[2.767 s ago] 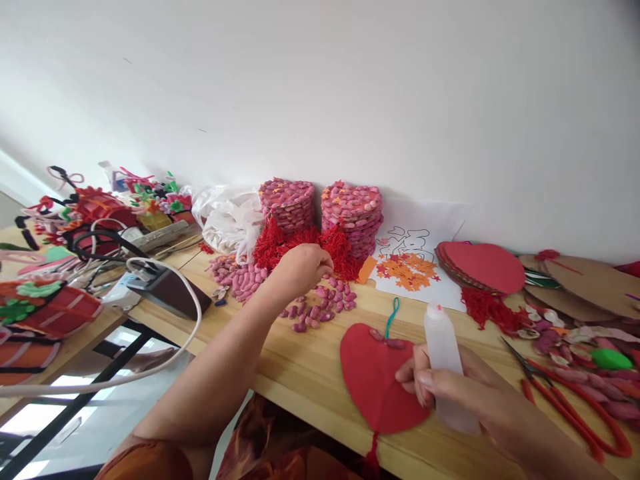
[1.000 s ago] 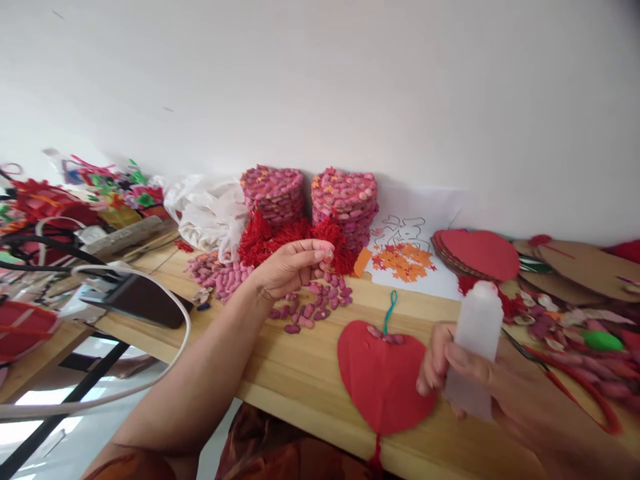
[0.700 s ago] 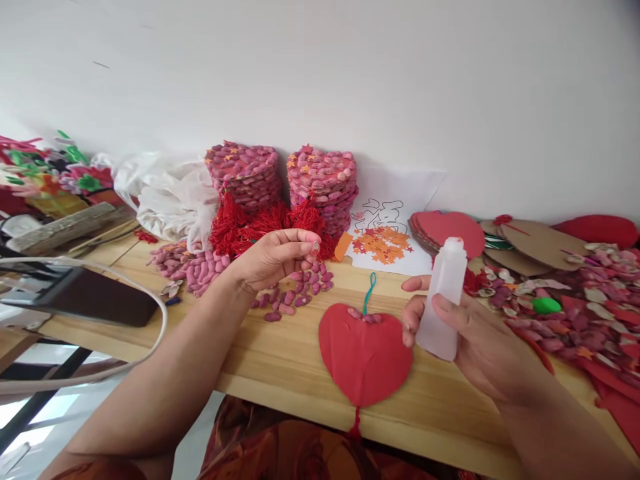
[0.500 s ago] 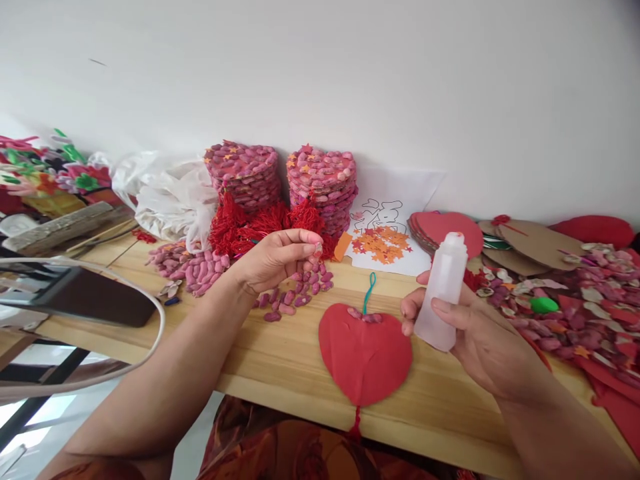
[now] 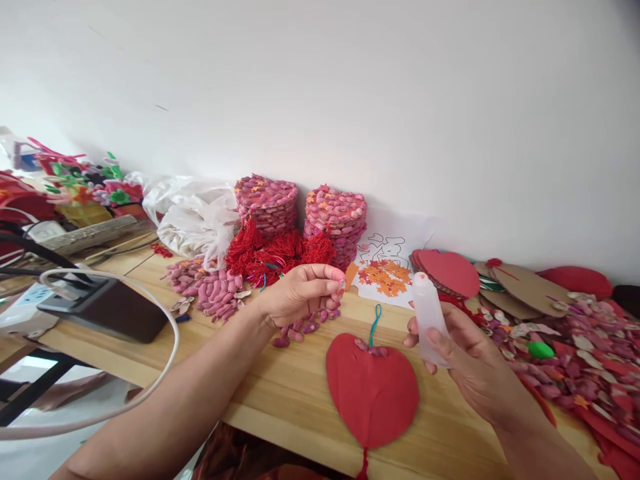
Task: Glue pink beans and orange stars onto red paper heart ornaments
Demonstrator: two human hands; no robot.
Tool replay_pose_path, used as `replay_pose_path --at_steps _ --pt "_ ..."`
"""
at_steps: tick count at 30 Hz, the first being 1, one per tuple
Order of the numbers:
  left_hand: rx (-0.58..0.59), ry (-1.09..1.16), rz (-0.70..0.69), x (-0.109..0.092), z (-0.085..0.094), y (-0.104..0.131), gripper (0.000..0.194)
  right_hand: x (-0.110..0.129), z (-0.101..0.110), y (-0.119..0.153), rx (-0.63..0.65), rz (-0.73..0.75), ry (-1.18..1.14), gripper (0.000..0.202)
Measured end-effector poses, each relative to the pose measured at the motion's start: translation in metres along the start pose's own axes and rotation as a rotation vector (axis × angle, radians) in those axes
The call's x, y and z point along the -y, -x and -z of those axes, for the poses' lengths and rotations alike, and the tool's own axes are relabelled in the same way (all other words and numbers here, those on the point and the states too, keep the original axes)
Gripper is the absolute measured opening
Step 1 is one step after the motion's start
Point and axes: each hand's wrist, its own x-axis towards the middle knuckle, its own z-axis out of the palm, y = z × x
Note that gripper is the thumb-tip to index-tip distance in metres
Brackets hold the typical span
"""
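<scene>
My right hand (image 5: pixel 465 353) grips a translucent white squeeze bottle (image 5: pixel 428 320), held upright with a slight tilt above the table. Thumb and forefinger of my left hand (image 5: pixel 310 290) are pinched together on a tiny thing, too small to name. Between and below my hands lies a red heart (image 5: pixel 373 397) on the table. A teal cord loop (image 5: pixel 375 320) rises from its top notch, and a red tassel (image 5: pixel 363 463) hangs off its lower tip. A few pink-dyed peanut shells (image 5: pixel 377 351) sit along the notch. Loose shells (image 5: pixel 300 330) lie under my left hand.
Two stacks of shell-covered hearts (image 5: pixel 267 200) stand against the wall, red tassels (image 5: pixel 275 257) before them. Orange stars (image 5: pixel 385 277) lie on white paper. Plain red hearts (image 5: pixel 447 270) and a shell heap (image 5: pixel 575 360) are at right. A black power strip (image 5: pixel 115 310) and white cable are at left.
The view has shifted, so the table things appear lower. The bottle has tilted and come slightly leftward, nearer my left hand. Both hands keep their hold.
</scene>
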Motion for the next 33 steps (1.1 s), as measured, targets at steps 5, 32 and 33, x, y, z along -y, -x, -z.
replay_pose_path --at_steps 5,32,33 --pt "0.011 0.019 -0.02 0.001 -0.003 0.002 0.023 0.02 -0.016 0.01 -0.016 -0.031 0.04 0.034" --pt "-0.119 -0.048 0.018 0.005 -0.012 0.004 0.031 0.012 -0.034 0.008 -0.347 0.648 0.701 0.039" --pt "-0.123 -0.051 0.016 0.005 -0.012 0.004 0.031 0.011 -0.034 0.008 -0.347 0.659 0.7 0.04"
